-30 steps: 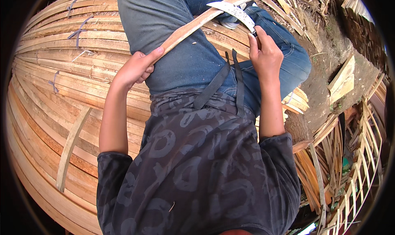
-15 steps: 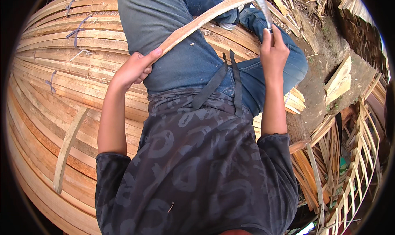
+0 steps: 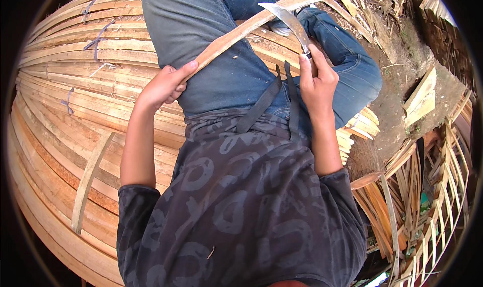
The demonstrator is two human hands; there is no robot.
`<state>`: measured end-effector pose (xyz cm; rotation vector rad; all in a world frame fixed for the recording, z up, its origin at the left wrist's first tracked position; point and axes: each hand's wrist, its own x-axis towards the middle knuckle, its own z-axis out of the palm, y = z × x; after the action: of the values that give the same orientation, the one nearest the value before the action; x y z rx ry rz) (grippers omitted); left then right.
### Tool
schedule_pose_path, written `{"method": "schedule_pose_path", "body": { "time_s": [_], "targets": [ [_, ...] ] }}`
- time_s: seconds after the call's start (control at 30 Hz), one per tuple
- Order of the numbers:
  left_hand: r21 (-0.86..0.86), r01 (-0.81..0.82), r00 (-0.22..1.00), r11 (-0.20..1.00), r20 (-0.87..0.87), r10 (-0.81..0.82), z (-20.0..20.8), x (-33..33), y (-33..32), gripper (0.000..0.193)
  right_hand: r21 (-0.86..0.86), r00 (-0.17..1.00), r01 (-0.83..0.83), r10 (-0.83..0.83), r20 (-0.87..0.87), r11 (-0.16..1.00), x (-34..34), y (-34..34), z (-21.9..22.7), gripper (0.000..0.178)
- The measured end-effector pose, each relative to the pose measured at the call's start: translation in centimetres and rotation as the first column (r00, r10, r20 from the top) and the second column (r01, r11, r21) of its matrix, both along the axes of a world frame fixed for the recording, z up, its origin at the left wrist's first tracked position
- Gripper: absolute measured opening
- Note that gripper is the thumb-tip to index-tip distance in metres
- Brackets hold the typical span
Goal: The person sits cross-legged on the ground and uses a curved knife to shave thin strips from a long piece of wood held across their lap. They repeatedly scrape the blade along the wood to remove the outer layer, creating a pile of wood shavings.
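My left hand (image 3: pixel 162 87) is closed round the near end of a long wooden strip (image 3: pixel 231 39), thumb along its top. The strip slants up to the right across my legs and off past the upper edge. My right hand (image 3: pixel 319 81) grips the handle of a knife with a curved blade (image 3: pixel 291 23), most of the handle hidden by the fingers. The blade hooks to the left over the strip's upper part; whether it touches the wood I cannot tell.
Bundles of wooden slats (image 3: pixel 100 53) tied with purple strings lie to the left. A curved slat (image 3: pixel 90 181) rests across other boards. Right of my knee are a flat wood offcut (image 3: pixel 421 98), a pile of thin strips (image 3: pixel 385 219) and a slatted frame (image 3: pixel 443 201).
The knife in my right hand has come down and to the left along the strip, its blade now tipped leftward. My left hand and the strip have hardly moved.
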<state>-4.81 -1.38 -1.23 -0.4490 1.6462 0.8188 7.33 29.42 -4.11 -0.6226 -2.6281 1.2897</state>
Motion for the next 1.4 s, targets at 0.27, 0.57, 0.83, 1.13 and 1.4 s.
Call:
{"method": "schedule_pose_path", "body": {
  "time_s": [0.27, 0.57, 0.83, 1.13, 1.4],
  "targets": [
    [-0.117, -0.017, 0.922, 0.993, -0.385, -0.029, 0.2, 2.4, 1.5, 0.067, 0.098, 0.971, -0.225, 0.215, 0.103, 0.969, 0.4, -0.8, 1.0, 0.025],
    [-0.149, -0.043, 0.911, 0.988, -0.411, -0.023, 0.1, 2.7, 1.5, 0.066, 0.196, 0.961, -0.26, 0.234, 0.144, 0.946, -0.7, -0.5, 0.5, 0.026],
    [-0.075, -0.063, 0.923, 0.995, -0.384, 0.03, -0.2, 3.2, 0.8, 0.062, 0.384, 0.929, 0.248, -0.33, 0.165, 0.89, -1.1, 9.9, -2.8, 0.033],
    [-0.108, -0.073, 0.932, 0.991, -0.36, 0.03, -0.2, 2.7, 1.8, 0.065, 0.31, 0.922, 0.249, -0.323, 0.214, 0.917, 2.2, 13.7, 1.1, 0.024],
    [-0.101, -0.08, 0.956, 0.992, -0.291, 0.047, -0.3, 2.1, 1.1, 0.063, 0.092, 0.945, -0.273, 0.249, 0.212, 0.958, -1.0, -1.7, -0.4, 0.021]
  ]
}}
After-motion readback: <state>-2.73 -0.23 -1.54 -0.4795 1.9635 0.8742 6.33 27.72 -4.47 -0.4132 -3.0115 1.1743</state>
